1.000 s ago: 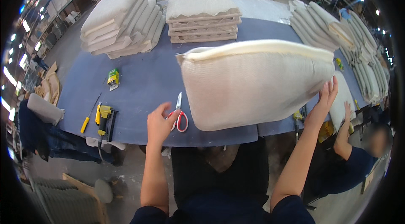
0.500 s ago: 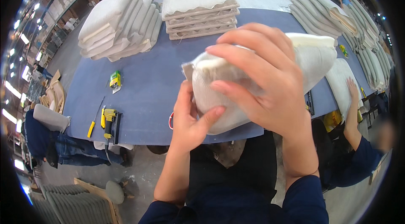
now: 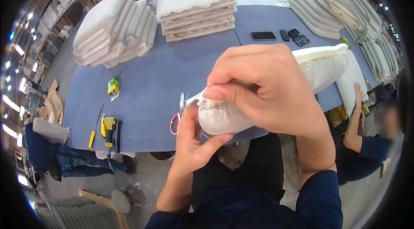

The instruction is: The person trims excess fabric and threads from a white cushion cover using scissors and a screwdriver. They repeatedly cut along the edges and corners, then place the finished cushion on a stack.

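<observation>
A padded seat cushion (image 3: 324, 73) in light grey woven fabric, with a cream edge along its top, is held up over the table's near edge. My left hand (image 3: 192, 145) grips its near left corner, thumb below and fingers up the side. At that corner, my right hand (image 3: 269, 84) is closed in a pinch, thumb against curled fingers, at the gathered fabric edge. What lies inside the pinch is hidden. Red-handled scissors (image 3: 174, 123) lie on the table just left of my left hand, partly covered by it.
On the blue table (image 3: 142, 116) lie a staple gun (image 3: 111, 132), a yellow-handled screwdriver (image 3: 92, 138) and a yellow-green box (image 3: 113, 87). Stacked cushions (image 3: 196, 13) stand behind, beside a phone (image 3: 263, 36). A co-worker's hand (image 3: 358, 93) rests on fabric at the right.
My right hand has gone from spread fingers over the cushion to a pinch at its corner. The cushion has tilted and lowered slightly, uncovering the phone and more of the scissors.
</observation>
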A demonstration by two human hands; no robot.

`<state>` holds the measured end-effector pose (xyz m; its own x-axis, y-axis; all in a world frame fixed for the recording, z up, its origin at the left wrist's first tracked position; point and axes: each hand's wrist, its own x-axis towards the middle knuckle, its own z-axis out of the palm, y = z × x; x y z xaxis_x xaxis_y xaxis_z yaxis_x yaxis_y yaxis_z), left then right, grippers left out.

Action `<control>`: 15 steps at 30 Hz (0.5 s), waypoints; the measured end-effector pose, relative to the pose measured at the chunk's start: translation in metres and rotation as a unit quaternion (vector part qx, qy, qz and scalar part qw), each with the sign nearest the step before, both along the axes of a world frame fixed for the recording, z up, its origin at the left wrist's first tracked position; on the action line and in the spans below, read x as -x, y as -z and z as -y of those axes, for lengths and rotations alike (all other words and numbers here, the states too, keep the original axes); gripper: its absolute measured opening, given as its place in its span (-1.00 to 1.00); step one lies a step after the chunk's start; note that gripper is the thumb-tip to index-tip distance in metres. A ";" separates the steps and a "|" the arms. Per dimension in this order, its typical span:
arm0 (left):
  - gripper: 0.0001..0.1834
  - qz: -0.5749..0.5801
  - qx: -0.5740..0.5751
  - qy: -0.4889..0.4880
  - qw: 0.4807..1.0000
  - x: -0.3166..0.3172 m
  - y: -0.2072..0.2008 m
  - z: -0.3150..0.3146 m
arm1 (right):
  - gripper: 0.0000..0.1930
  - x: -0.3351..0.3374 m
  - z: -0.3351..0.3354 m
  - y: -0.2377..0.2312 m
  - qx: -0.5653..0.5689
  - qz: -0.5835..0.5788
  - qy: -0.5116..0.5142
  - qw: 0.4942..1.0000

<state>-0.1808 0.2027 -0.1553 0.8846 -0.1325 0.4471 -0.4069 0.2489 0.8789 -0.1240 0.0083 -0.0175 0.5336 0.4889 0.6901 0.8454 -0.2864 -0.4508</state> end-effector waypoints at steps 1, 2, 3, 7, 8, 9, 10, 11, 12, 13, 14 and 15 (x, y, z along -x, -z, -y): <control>-0.14 0.002 0.002 -0.001 1.000 0.000 0.001 0.000 | -0.89 0.000 0.000 0.000 0.003 -0.007 0.002 1.000; -0.14 0.004 0.005 -0.002 1.000 0.001 0.001 0.001 | -0.89 -0.001 0.001 0.000 0.008 -0.007 -0.005 1.000; -0.13 0.002 0.006 0.000 1.000 0.001 0.000 0.001 | -0.90 -0.002 0.002 0.000 0.013 -0.006 -0.011 1.000; -0.13 -0.011 0.010 0.004 1.000 0.004 -0.002 0.001 | -0.89 -0.007 0.009 -0.004 0.013 -0.034 -0.068 0.997; -0.14 -0.015 0.009 0.005 1.000 0.005 -0.002 0.000 | -0.89 -0.006 0.009 -0.005 0.016 -0.029 -0.071 0.997; -0.14 -0.018 0.009 0.004 1.000 0.006 -0.003 0.000 | -0.89 -0.005 0.009 -0.006 0.020 -0.024 -0.073 0.997; -0.14 -0.020 0.010 0.003 1.000 0.007 -0.004 0.000 | -0.89 -0.004 0.010 -0.006 0.023 -0.019 -0.074 0.997; -0.13 -0.023 0.011 0.003 1.000 0.007 -0.005 0.001 | -0.89 -0.002 0.009 -0.006 0.020 -0.023 -0.061 0.998; -0.11 -0.022 0.008 0.000 1.000 0.008 -0.005 0.001 | -0.88 -0.001 0.007 -0.005 0.018 -0.028 -0.046 0.998; -0.09 -0.022 0.005 -0.002 1.000 0.009 -0.004 0.002 | -0.88 0.001 0.007 -0.004 0.016 -0.032 -0.031 0.999; -0.06 -0.022 0.004 -0.005 1.000 0.009 -0.003 0.002 | -0.88 0.002 0.007 -0.005 0.019 -0.057 -0.018 0.998; -0.09 -0.003 -0.011 -0.002 1.000 0.008 -0.001 0.001 | -0.87 0.005 0.007 -0.006 0.023 -0.081 -0.005 0.996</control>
<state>-0.1884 0.2021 -0.1539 0.8875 -0.1398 0.4391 -0.4027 0.2276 0.8866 -0.1286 0.0009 -0.0112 0.6319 0.5234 0.5716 0.7649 -0.3021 -0.5689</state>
